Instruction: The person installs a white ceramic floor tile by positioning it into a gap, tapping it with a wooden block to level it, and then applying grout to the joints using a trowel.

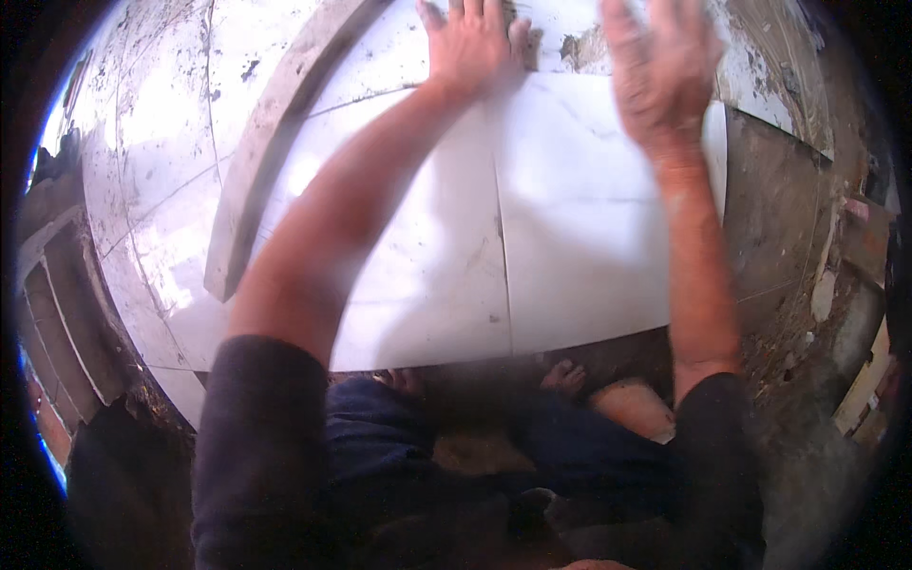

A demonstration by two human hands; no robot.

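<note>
Two large white tiles lie side by side in front of me, a left tile (432, 266) and a right tile (584, 218), with a thin seam between them. My left hand (470, 47) rests palm down with fingers spread near the far end of that seam. Over the far right part of the right tile is my right hand (668, 90), its fingers stretched out and a little smeared by motion; whether it touches the surface I cannot tell. Neither hand holds anything. Both hands look dusty. The fingertips of each are cut off by the top edge.
A long straight grey bar (271, 142) lies aslant on the tiles left of my left arm. Dirt-spotted white tiles (161, 133) extend on the far left. A bare grey-brown patch (774, 199) adjoins the right tile. Rubble (788, 347) lies at right; my bare foot (565, 377) is by the near edge.
</note>
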